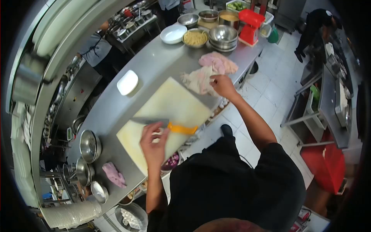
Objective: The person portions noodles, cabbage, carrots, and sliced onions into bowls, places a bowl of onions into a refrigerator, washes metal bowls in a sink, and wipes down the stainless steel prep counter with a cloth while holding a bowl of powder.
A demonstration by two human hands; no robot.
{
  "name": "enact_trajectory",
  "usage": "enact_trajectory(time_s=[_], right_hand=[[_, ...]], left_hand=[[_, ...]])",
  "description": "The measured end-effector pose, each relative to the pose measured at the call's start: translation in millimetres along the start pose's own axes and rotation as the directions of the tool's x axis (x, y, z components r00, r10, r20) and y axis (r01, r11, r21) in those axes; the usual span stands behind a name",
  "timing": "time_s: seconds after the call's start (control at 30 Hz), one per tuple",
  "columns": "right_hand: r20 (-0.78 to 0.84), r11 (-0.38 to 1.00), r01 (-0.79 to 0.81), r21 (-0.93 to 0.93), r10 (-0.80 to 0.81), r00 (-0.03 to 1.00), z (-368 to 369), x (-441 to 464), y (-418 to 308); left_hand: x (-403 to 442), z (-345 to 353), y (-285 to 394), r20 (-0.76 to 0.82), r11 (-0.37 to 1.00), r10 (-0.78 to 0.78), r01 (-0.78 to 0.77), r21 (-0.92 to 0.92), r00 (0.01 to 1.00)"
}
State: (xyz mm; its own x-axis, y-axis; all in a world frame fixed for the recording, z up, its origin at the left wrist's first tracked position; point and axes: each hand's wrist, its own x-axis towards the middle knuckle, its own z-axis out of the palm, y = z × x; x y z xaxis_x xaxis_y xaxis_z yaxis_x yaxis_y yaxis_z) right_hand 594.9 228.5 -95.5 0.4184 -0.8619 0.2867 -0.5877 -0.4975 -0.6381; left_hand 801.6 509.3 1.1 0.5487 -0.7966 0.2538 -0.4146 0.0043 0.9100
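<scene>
My left hand (pixel 154 145) hovers over the white cutting board (pixel 176 102), its fingers loosely curled and apart with nothing visible in them. Close to its fingertips lies a knife with an orange handle (pixel 183 128) and a broad grey blade that the fingers partly cover. At the board's far right, my right hand (pixel 223 86) has its fingers closed on the edge of a crumpled cream cloth (pixel 201 79). A pink cloth (pixel 218 62) is bunched up against it on the steel counter.
Steel bowls (pixel 223 36), a bowl of noodles (pixel 195 38) and a red scale (pixel 251 27) stand at the counter's far end. A white dish (pixel 127 82) sits beyond the board. Left are more bowls (pixel 90 146) and a purple cloth (pixel 113 174). Other people work nearby.
</scene>
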Motion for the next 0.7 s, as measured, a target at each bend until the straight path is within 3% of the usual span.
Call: enact_trajectory(time_s=[0.07, 0.1, 0.13, 0.2, 0.3, 0.37, 0.53, 0.7], right_hand=[[0.050, 0.996, 0.084, 0.015, -0.085, 0.995, 5.9, 39.0, 27.6], [0.077, 0.992, 0.127, 0.026, -0.128, 0.989, 5.1, 64.7, 37.9], [0.004, 0.966, 0.258, 0.006, -0.258, 0.966, -1.3, 92.8, 42.7], [-0.026, 0.976, 0.219, 0.016, -0.218, 0.976, -15.5, 152.5, 50.1], [-0.037, 0.971, 0.214, -0.103, -0.219, 0.975, -27.5, 257.9, 71.3], [-0.099, 0.936, 0.273, -0.222, -0.300, 0.949, 5.0, 330.1, 115.6], [0.179, 0.974, 0.084, -0.212, -0.046, 0.983, 46.4, 441.0, 143.3], [0.259, 0.967, -0.057, -0.249, 0.123, 0.958, 87.6, 497.5, 168.6]], left_hand=[[36.5, 60.6, 18.6, 0.173, 0.975, 0.112, -0.142, 0.174, 0.979], [54.3, 94.9, 11.9, 0.235, 0.972, 0.078, -0.125, 0.197, 0.969], [73.8, 128.1, 4.9, 0.302, 0.960, 0.076, -0.152, 0.234, 0.950], [107.1, 191.6, -28.5, 0.366, 0.931, 0.027, -0.157, 0.330, 0.930], [141.5, 262.1, -70.0, 0.311, 0.851, -0.131, -0.054, 0.523, 0.941], [150.4, 289.1, -99.2, 0.279, 0.832, -0.151, -0.030, 0.554, 0.948], [151.4, 307.1, -108.5, 0.206, 0.766, -0.197, 0.019, 0.643, 0.959], [159.4, 315.1, -100.9, 0.156, 0.709, -0.230, 0.056, 0.703, 0.961]])
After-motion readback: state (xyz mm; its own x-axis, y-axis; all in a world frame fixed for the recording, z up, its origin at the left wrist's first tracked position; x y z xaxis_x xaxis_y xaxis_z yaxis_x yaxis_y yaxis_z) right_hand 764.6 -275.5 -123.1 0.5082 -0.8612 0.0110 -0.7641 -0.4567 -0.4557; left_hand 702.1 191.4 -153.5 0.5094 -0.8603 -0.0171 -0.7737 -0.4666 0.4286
